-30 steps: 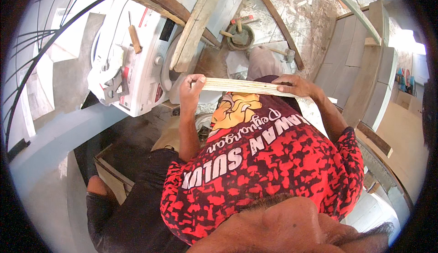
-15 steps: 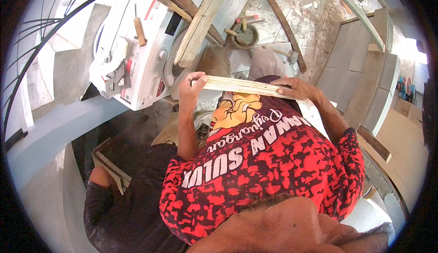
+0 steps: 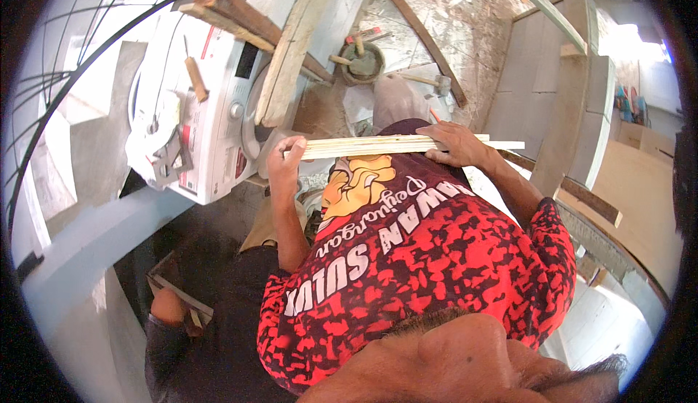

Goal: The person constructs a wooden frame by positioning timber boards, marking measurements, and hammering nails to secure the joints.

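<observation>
A bundle of thin pale wood strips (image 3: 371, 145) lies crosswise in front of my shirt, level and held at both ends. My left hand (image 3: 286, 154) pinches its left end between thumb and fingers. Nearer the other end, my right hand (image 3: 456, 145) is closed over the strips, fingers on top. Past that hand the strip ends stick out unevenly, one longer than another. A thin orange stick, pencil-like (image 3: 434, 115), points up from the right hand's fingers; its lower part is hidden.
A white washing machine (image 3: 218, 123) stands at left, with a wooden-handled tool (image 3: 195, 79) on it. Timber beams (image 3: 298, 46) lean close beyond my left hand. Farther off are a bucket of grey mix (image 3: 362, 65), a hammer (image 3: 442, 83) and a long brown plank (image 3: 422, 39).
The view has shifted, so most things sit farther left. My right hand has turned on the strips, whose right ends now show beyond it, and the orange stick has come into sight.
</observation>
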Demonstrator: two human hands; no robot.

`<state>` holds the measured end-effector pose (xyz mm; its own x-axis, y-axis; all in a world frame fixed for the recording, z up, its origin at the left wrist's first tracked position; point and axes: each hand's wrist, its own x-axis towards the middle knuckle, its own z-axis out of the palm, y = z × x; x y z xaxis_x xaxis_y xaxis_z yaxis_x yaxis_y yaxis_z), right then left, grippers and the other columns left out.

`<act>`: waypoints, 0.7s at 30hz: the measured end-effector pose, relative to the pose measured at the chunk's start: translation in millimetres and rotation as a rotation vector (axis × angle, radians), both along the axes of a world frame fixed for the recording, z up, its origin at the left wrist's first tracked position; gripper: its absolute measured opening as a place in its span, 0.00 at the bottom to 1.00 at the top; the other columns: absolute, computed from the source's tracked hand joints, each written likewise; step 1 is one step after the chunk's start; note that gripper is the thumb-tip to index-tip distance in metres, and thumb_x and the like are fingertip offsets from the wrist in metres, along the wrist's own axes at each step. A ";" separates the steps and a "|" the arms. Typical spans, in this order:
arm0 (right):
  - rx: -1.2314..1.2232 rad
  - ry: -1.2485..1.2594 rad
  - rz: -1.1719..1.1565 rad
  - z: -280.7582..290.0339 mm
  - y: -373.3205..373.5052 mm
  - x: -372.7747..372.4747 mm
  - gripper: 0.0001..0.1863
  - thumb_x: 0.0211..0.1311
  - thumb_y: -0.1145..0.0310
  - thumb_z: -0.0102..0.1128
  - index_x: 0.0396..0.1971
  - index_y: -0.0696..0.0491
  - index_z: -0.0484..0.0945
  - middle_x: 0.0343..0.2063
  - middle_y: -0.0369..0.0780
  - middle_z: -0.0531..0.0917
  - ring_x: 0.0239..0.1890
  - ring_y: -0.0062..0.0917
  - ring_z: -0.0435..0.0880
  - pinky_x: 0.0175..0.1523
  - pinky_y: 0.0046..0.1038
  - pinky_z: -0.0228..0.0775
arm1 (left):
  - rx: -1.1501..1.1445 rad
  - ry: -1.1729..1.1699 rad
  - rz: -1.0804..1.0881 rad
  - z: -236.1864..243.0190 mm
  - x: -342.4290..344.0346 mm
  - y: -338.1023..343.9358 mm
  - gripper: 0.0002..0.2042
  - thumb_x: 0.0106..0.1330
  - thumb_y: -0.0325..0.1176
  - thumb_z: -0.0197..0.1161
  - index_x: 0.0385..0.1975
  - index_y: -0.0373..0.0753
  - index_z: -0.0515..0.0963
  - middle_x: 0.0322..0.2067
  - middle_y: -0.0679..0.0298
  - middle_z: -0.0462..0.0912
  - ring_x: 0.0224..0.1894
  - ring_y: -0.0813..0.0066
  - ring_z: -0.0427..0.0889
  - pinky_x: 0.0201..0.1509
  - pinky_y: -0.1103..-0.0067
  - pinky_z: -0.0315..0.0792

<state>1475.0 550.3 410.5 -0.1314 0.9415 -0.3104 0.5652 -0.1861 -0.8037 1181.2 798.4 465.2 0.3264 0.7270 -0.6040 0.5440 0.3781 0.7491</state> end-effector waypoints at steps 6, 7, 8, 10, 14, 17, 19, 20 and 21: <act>-0.009 -0.033 0.039 -5.0 4.8 7.9 0.27 0.53 0.62 0.61 0.54 0.54 0.67 0.45 0.47 0.77 0.48 0.42 0.76 0.56 0.39 0.65 | -0.170 -0.112 0.121 -27.9 -5.9 -2.4 0.15 0.63 0.39 0.61 0.36 0.30 0.77 0.28 0.62 0.80 0.28 0.77 0.78 0.33 0.83 0.71; -0.053 -0.044 0.061 -2.4 9.6 9.5 0.27 0.54 0.62 0.60 0.54 0.54 0.67 0.45 0.47 0.77 0.48 0.42 0.76 0.56 0.39 0.65 | -0.180 -0.124 0.116 -29.4 -7.5 -1.2 0.16 0.64 0.40 0.60 0.37 0.30 0.77 0.29 0.62 0.80 0.28 0.77 0.78 0.34 0.83 0.71; -0.096 -0.054 0.085 0.1 14.2 10.3 0.27 0.54 0.61 0.60 0.54 0.54 0.67 0.45 0.46 0.78 0.48 0.42 0.76 0.56 0.40 0.65 | -0.189 -0.137 0.113 -30.3 -8.7 0.2 0.16 0.65 0.41 0.59 0.37 0.31 0.77 0.29 0.62 0.80 0.28 0.77 0.78 0.34 0.83 0.71; -0.009 -0.129 0.096 0.3 19.2 14.3 0.27 0.55 0.60 0.59 0.54 0.55 0.68 0.45 0.47 0.78 0.49 0.42 0.76 0.56 0.40 0.65 | -0.196 -0.054 0.115 -25.2 -6.1 3.4 0.16 0.67 0.42 0.56 0.38 0.32 0.77 0.31 0.62 0.80 0.31 0.78 0.77 0.36 0.82 0.70; -0.005 -0.197 0.135 13.8 34.3 27.2 0.26 0.56 0.59 0.58 0.53 0.55 0.68 0.44 0.48 0.78 0.49 0.42 0.76 0.56 0.41 0.65 | 0.038 -0.117 -0.011 -38.8 -17.1 6.5 0.19 0.71 0.44 0.48 0.42 0.33 0.77 0.34 0.64 0.79 0.36 0.79 0.75 0.43 0.81 0.68; -0.067 -0.218 0.134 29.1 44.7 31.0 0.26 0.54 0.59 0.59 0.51 0.56 0.69 0.40 0.48 0.78 0.46 0.44 0.75 0.53 0.42 0.66 | 0.158 -0.160 0.035 -30.0 -27.1 14.0 0.20 0.69 0.46 0.52 0.44 0.33 0.77 0.36 0.66 0.80 0.37 0.81 0.74 0.43 0.82 0.68; -0.068 -0.231 0.138 30.9 47.8 34.7 0.26 0.53 0.59 0.60 0.50 0.57 0.69 0.38 0.49 0.78 0.44 0.44 0.75 0.52 0.42 0.66 | 0.290 -0.144 0.047 -34.2 -37.4 18.5 0.19 0.67 0.45 0.57 0.44 0.33 0.77 0.37 0.67 0.80 0.36 0.82 0.74 0.42 0.82 0.68; -0.043 -0.236 0.142 30.5 50.1 35.3 0.26 0.52 0.60 0.61 0.49 0.57 0.70 0.37 0.49 0.78 0.44 0.45 0.75 0.52 0.42 0.66 | 0.500 -0.068 0.010 -35.5 -42.0 20.4 0.17 0.63 0.43 0.62 0.43 0.36 0.78 0.35 0.67 0.82 0.33 0.81 0.75 0.39 0.82 0.69; -0.026 -0.245 0.136 30.1 50.8 35.5 0.26 0.52 0.60 0.61 0.49 0.57 0.70 0.37 0.48 0.78 0.44 0.45 0.75 0.51 0.42 0.66 | 0.510 -0.008 -0.070 -27.6 -38.9 20.3 0.16 0.62 0.43 0.62 0.41 0.37 0.79 0.34 0.65 0.82 0.32 0.79 0.76 0.39 0.82 0.69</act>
<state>1510.5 601.1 440.6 -0.1738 0.9118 -0.3721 0.7633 -0.1140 -0.6359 1142.3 818.6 437.7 0.3877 0.9050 -0.1750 0.5482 -0.0737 0.8331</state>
